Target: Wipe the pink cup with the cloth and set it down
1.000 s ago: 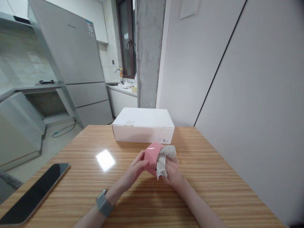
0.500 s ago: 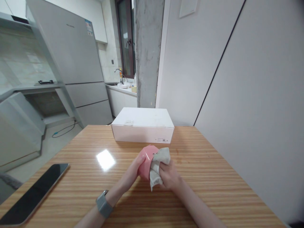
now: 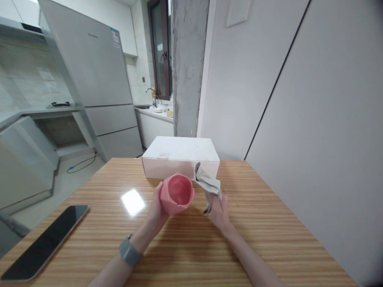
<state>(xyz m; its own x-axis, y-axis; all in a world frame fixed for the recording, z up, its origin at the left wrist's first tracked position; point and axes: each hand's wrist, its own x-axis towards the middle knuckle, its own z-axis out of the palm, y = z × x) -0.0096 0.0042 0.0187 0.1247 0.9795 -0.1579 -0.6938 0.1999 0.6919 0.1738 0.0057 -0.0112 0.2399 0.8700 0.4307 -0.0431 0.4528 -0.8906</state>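
A pink faceted ashtray-like bowl with notches in its rim is held up over the table, its opening tilted toward me. My left hand wraps round its left side, most fingers hidden behind it. To the right, apart from the bowl, my right hand pinches a light grey cloth. The folded cloth sticks up from the fingers and overlaps the white box behind in view.
A white box sits at the far edge of the wood-grain table. A dark phone lies at the left edge. A white wall stands on the right, and a fridge is behind at left.
My right hand has drawn the cloth away from the bowl, to the right and up. My left hand has moved left and turned the bowl so its inside faces me.
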